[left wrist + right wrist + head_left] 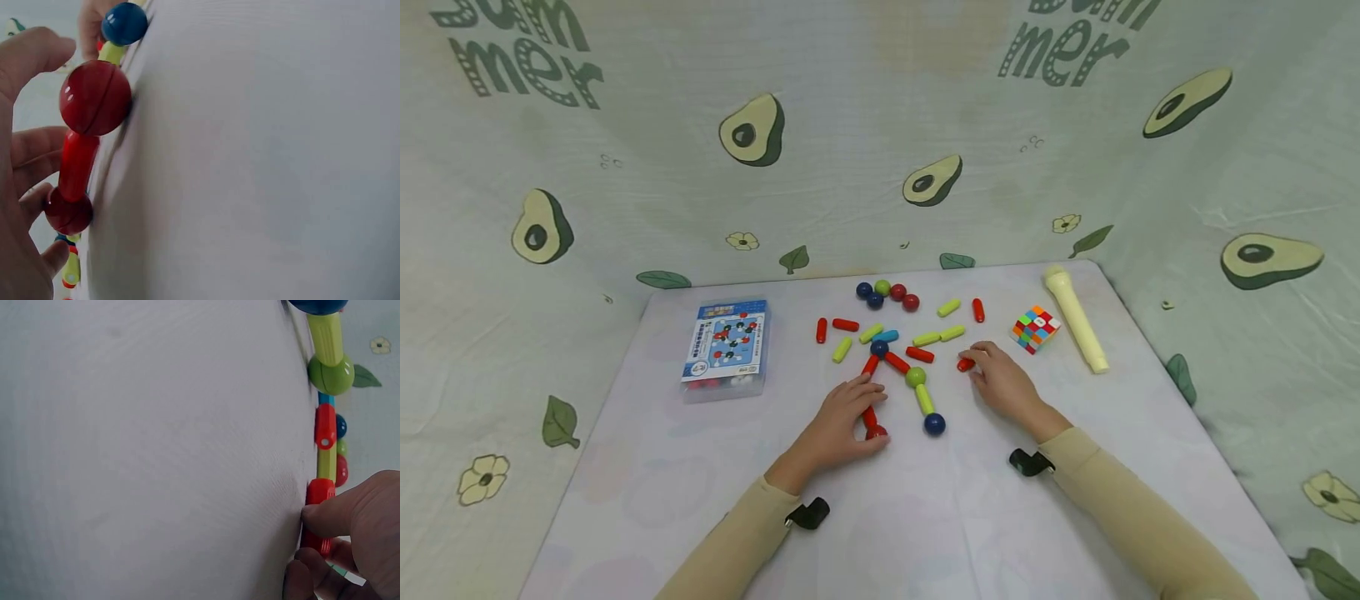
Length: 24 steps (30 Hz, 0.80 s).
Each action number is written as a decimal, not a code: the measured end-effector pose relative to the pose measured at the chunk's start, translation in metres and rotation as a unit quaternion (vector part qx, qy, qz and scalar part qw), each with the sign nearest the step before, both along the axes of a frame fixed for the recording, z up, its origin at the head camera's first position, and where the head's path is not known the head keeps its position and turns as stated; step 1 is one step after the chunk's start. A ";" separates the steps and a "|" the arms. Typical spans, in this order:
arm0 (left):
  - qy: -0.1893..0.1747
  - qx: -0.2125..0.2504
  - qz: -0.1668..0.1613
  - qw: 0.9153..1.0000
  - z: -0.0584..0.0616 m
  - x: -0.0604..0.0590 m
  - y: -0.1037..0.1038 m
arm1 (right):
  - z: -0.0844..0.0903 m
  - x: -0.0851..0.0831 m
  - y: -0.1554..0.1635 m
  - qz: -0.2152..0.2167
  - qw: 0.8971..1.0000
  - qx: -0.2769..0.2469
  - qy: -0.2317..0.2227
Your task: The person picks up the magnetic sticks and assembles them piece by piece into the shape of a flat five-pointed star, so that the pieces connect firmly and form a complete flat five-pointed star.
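Observation:
A branching ball-and-stick model lies on the table, with a dark blue ball [879, 348] at its top. One branch runs through a red rod [897, 362], a green ball [915, 377] and a yellow-green rod [924, 400] to another blue ball [935, 424]. My left hand [838, 421] rests over the other branch, fingers spread beside its lower red rod [79, 165] and two red balls; the thumb stands apart from the end red ball [95, 98]. With thumb and fingers, my right hand [1003, 383] pinches a loose red rod [320, 490] on the table.
Loose red and yellow-green rods [927, 339] lie beyond the model, with several balls [883, 287] behind them. A clear kit box [725, 350] sits at left. At right are a puzzle cube [1035, 329] and a cream stick [1077, 321]. Printed cloth [850, 167] hangs behind the table.

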<state>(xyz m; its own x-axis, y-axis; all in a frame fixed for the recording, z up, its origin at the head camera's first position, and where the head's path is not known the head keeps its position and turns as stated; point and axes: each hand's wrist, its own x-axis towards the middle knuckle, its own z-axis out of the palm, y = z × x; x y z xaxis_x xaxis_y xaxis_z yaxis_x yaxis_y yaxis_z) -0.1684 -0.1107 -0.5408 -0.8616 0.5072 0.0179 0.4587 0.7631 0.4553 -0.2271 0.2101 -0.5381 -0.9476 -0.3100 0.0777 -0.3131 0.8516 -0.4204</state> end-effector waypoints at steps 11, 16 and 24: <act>-0.014 0.026 -0.035 0.999 -0.003 0.007 -0.015 | 0.011 0.023 -0.017 -0.004 1.000 -0.004 -0.019; -0.003 0.025 -0.049 0.998 -0.001 0.006 -0.019 | 0.024 0.043 -0.038 0.073 0.996 -0.040 0.013; 0.013 0.038 -0.057 0.998 0.000 0.008 -0.017 | 0.023 0.064 -0.068 0.215 0.976 -0.022 0.043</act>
<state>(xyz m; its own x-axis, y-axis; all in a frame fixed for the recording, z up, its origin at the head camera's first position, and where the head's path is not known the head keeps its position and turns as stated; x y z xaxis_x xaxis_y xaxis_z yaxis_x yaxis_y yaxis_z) -0.1608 -0.1273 -0.5410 -0.7970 0.5983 0.0828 0.5535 0.6686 0.4967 -0.1629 0.1425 -0.5153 -0.7209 -0.6712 0.1727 -0.6722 0.6163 -0.4102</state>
